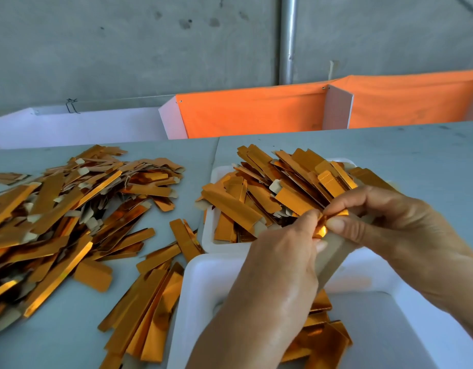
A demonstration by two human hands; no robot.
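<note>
both hands are pinching the same gold strip [321, 230]. the left hand [280, 265] has thumb and forefinger nipped on the shiny crumpled end, and the right hand [395, 222] clamps it from the other side, fingertips nearly touching. the strip is thin card, mirror-gold foil on one face and dull beige on the back, and that beige length hangs down from the pinch between the two hands. right below the grip sits a white foam tray [200, 278], smooth with a rounded rim, holding a few folded gold pieces [323, 339] between the forearms. just beyond the grip is a second foam tray [209, 235] heaped with flat strips [270, 193], long narrow ones with rounded tabs. they poke out over its far rim, and some are right up by the right knuckles. left of the grip a short fan of strips [150, 310] lies against the near tray, and further left a big loose pile [57, 222] sprawls over the grey-blue table [416, 155]. most of the bare tabletop is off to the right and beyond the grip, up to the orange cloth [256, 113] along the back edge.
</note>
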